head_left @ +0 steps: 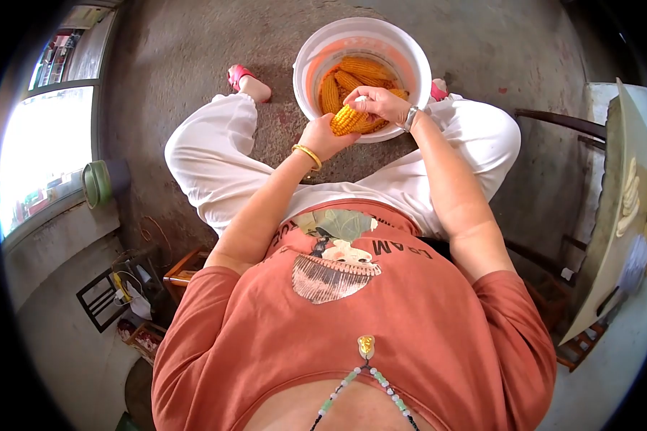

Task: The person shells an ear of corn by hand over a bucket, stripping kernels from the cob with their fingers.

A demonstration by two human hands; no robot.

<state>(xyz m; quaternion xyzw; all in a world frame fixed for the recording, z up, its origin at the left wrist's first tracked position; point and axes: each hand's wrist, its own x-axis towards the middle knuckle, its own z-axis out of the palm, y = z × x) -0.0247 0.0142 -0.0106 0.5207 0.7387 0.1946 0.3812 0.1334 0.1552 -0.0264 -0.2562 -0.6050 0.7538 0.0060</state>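
My left hand (326,137) is closed around the lower end of a yellow corn cob (346,121), held tilted over the near rim of a white bucket (302,79). My right hand (382,104) reaches in from the other side, its fingers bent and pressed on the cob's upper end; the fingertips are partly hidden. Inside the bucket lie several more yellow corn cobs (365,68), some of them covered by my right hand.
The bucket stands on a concrete floor (194,43) between my legs. To the right is a table (604,215) with things on it. Wooden furniture (187,269) stands at the left, near a bright window (47,151). A green container (97,183) is below the window.
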